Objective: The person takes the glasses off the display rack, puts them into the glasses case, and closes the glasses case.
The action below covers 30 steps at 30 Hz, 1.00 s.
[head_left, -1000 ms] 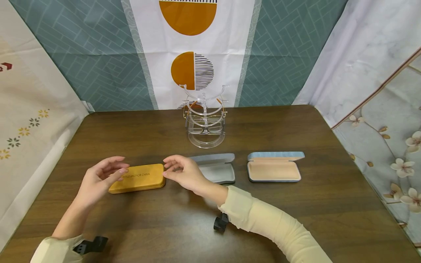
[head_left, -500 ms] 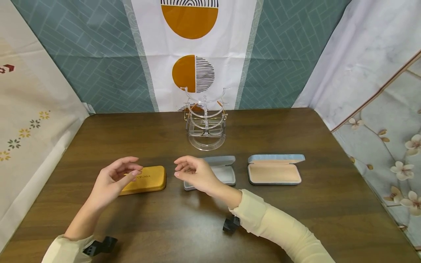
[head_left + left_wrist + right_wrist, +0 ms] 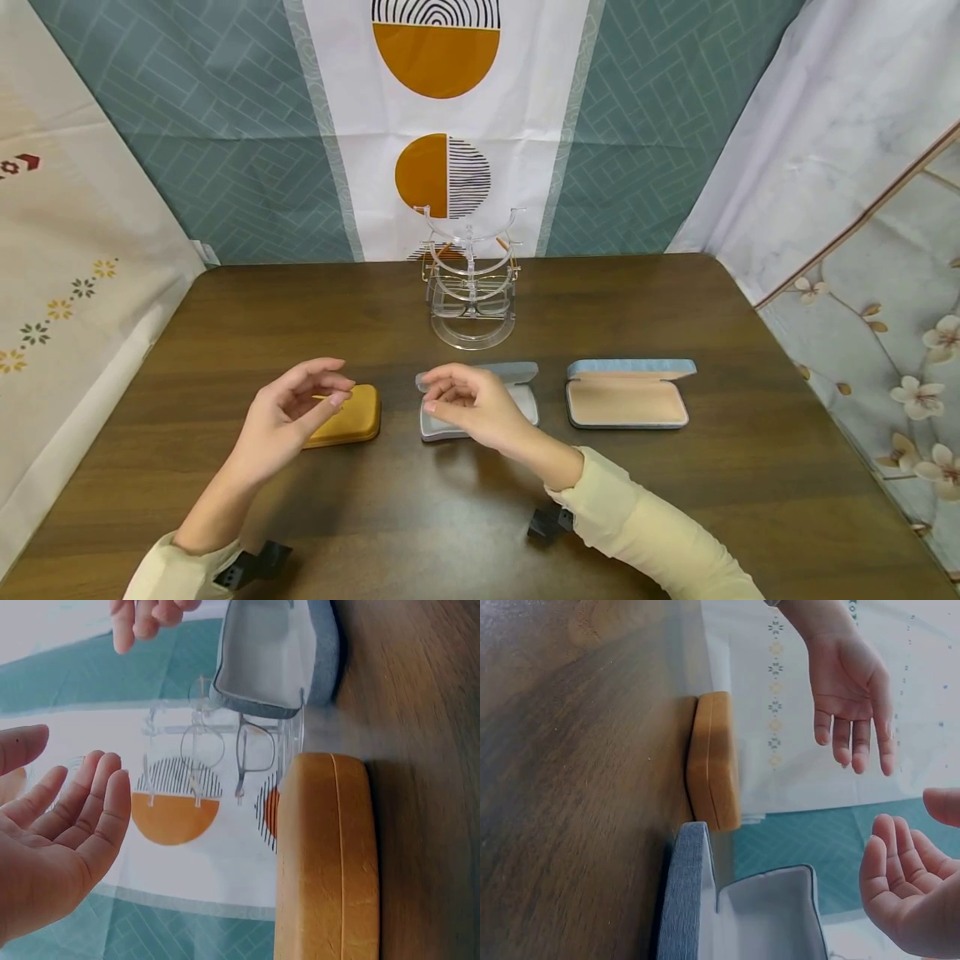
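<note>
A closed yellow glasses case (image 3: 352, 417) lies on the table at the left. Above it my left hand (image 3: 288, 417) hovers with loosely bent fingers, holding nothing and covering its left part in the head view. My right hand (image 3: 480, 407) hangs, also holding nothing, over the grey glasses case (image 3: 517, 404), whose lid is up. Part of that grey case is hidden behind the hand. In the left wrist view, a gap shows between my left hand (image 3: 67, 840) and the yellow case (image 3: 326, 862). The right wrist view shows both palms raised off the table.
A blue glasses case (image 3: 628, 402) with a beige lining stands with its lid up at the right. Behind the cases is a clear tiered stand (image 3: 472, 340) bearing glasses (image 3: 491, 308). Patterned cloths hang around the wooden table (image 3: 420, 533).
Both hands have moved right: the right hand from the yellow case's right end to over the grey case, the left further across the yellow case. The view has tilted slightly up.
</note>
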Each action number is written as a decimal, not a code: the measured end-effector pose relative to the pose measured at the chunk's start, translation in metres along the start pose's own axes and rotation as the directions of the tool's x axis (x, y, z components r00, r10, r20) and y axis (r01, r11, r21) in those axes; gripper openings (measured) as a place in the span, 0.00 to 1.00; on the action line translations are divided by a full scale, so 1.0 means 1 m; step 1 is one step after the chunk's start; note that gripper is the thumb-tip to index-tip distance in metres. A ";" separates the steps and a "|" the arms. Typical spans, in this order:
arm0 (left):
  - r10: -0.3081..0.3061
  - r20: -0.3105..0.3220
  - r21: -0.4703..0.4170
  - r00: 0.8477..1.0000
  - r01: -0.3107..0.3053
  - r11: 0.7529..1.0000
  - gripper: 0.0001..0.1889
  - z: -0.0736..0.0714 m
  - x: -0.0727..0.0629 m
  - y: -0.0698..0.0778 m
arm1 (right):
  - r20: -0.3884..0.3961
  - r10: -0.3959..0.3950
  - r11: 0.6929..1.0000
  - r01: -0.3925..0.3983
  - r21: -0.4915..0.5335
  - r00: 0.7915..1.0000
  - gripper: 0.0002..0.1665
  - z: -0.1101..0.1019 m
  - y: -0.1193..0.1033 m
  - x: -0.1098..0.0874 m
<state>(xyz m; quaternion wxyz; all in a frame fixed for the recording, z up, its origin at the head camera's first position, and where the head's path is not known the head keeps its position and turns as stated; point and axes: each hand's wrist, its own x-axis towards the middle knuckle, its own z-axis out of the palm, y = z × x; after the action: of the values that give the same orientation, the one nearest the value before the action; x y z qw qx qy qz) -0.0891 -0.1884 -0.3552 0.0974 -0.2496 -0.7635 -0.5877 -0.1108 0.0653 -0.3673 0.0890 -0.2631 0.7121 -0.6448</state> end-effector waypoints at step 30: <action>0.015 0.031 -0.014 0.999 -0.015 1.000 0.18 0.032 0.031 -0.003 | -0.126 -0.034 0.999 0.029 -0.035 0.992 0.14 -0.044 0.000 -0.008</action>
<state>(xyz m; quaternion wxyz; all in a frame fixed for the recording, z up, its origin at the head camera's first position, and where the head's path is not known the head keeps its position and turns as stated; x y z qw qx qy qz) -0.1127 -0.1504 -0.3532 0.0881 -0.2652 -0.7590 -0.5881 -0.1247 0.1073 -0.3619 0.0292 -0.2345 0.7228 -0.6494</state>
